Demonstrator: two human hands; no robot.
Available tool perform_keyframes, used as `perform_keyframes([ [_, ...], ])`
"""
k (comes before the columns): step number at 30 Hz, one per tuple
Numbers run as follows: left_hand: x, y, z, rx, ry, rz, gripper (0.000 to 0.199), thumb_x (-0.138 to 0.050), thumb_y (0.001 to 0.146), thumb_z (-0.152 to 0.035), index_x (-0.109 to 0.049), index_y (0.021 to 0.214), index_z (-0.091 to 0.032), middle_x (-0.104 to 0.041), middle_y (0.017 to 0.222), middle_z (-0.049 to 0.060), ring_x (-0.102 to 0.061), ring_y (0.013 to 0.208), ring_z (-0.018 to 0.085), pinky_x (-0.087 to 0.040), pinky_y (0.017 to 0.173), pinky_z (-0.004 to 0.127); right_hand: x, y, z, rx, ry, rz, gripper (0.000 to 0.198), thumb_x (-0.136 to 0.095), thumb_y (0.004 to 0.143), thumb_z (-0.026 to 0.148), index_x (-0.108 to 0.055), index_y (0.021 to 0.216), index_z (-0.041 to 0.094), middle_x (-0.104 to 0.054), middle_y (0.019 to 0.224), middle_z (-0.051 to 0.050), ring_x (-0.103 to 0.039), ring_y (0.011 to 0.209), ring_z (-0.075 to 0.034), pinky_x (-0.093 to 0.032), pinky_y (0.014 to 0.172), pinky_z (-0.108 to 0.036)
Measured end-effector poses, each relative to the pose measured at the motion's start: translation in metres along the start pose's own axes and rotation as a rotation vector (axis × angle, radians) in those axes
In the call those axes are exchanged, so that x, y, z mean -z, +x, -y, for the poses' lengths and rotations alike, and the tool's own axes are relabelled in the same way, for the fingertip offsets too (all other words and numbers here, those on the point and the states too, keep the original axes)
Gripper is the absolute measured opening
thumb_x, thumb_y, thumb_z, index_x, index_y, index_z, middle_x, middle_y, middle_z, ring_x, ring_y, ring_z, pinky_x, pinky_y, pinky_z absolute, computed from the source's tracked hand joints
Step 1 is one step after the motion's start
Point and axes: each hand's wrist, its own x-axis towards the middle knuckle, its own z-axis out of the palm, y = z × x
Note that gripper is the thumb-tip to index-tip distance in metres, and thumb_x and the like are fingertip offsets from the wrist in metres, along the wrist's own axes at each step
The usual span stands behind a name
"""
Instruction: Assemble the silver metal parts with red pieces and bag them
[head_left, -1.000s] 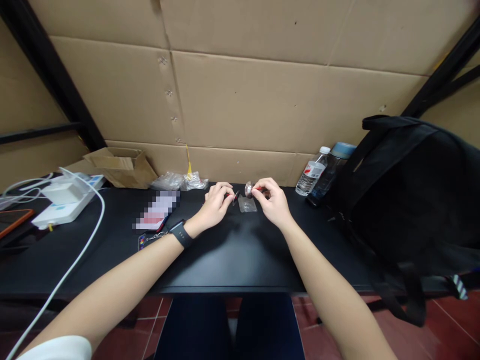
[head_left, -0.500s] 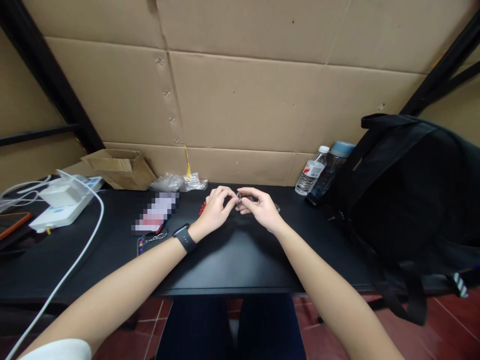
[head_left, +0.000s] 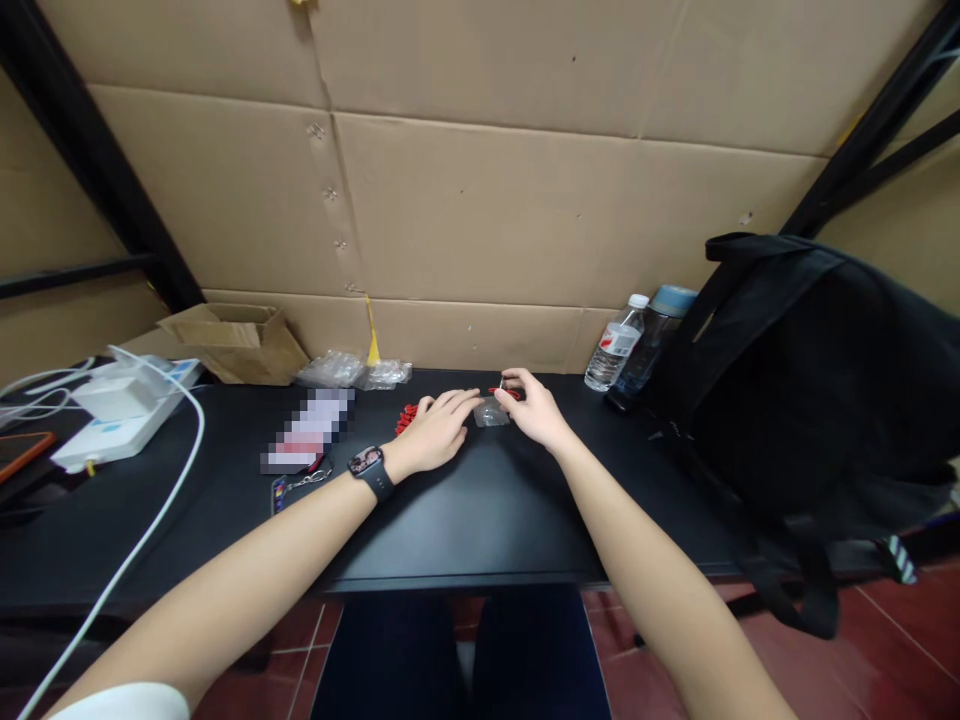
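My left hand (head_left: 437, 432) lies low over the black table, palm down with its fingers stretched out. Its fingertips reach the left edge of a small clear plastic bag (head_left: 491, 413); whether they touch it I cannot tell. Just left of that hand, partly hidden by it, is a bunch of red cords (head_left: 406, 418). My right hand (head_left: 535, 410) pinches a small, shiny piece (head_left: 502, 382) between thumb and forefinger, right at the bag's far side. A red cord (head_left: 513, 393) shows by these fingers, partly covered by them.
A water bottle (head_left: 616, 345), a blue-capped bottle (head_left: 660, 330) and a black backpack (head_left: 810, 390) stand to the right. Leftward are a phone (head_left: 311, 430), a keychain (head_left: 307, 477), plastic bags (head_left: 334, 368), a paper bag (head_left: 247, 345) and a power strip (head_left: 127, 415) with white cables.
My hands have moved apart. The left one has flattened out and lowered to the table, no longer pinching the small clear item. The clear bag now lies exposed between both hands.
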Motion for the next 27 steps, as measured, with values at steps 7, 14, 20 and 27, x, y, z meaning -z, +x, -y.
perform_keyframes([
  [7, 0.004, 0.0, -0.003, -0.059, 0.085, 0.026, 0.044, -0.039, 0.103, -0.03, -0.047, 0.146, -0.03, -0.063, 0.133, 0.01, -0.047, 0.128, 0.03, -0.033, 0.099, 0.049, -0.007, 0.0, -0.007, 0.02, -0.172, 0.151, 0.033, -0.058, 0.096, 0.037, -0.055, 0.126, 0.022, -0.071, 0.114, -0.007, -0.072, 0.092, -0.016, -0.054, 0.088, -0.033],
  [14, 0.009, 0.001, -0.004, -0.034, 0.148, -0.021, 0.042, -0.037, 0.105, -0.049, -0.072, 0.109, -0.025, -0.064, 0.119, 0.01, -0.05, 0.119, 0.029, -0.035, 0.095, 0.046, -0.001, -0.004, 0.003, 0.087, -0.198, 0.253, 0.032, -0.06, 0.095, 0.033, -0.057, 0.125, 0.022, -0.073, 0.11, -0.006, -0.071, 0.092, -0.016, -0.051, 0.09, -0.031],
  [20, 0.015, 0.003, 0.004, -0.063, -0.01, 0.052, 0.043, -0.031, 0.107, -0.042, -0.069, 0.1, -0.023, -0.07, 0.115, 0.008, -0.047, 0.133, 0.027, -0.03, 0.104, 0.048, 0.0, -0.002, -0.003, 0.101, -0.226, 0.247, 0.031, -0.059, 0.096, 0.032, -0.058, 0.125, 0.023, -0.073, 0.11, -0.005, -0.071, 0.093, -0.017, -0.051, 0.089, -0.033],
  [27, 0.014, 0.0, 0.004, -0.029, -0.06, 0.066, 0.039, -0.035, 0.106, -0.048, -0.059, 0.129, -0.029, -0.065, 0.131, 0.007, -0.045, 0.134, 0.03, -0.033, 0.102, 0.047, 0.0, -0.003, -0.002, 0.1, -0.151, 0.311, 0.031, -0.059, 0.096, 0.032, -0.058, 0.126, 0.023, -0.072, 0.114, -0.007, -0.072, 0.091, -0.017, -0.053, 0.089, -0.033],
])
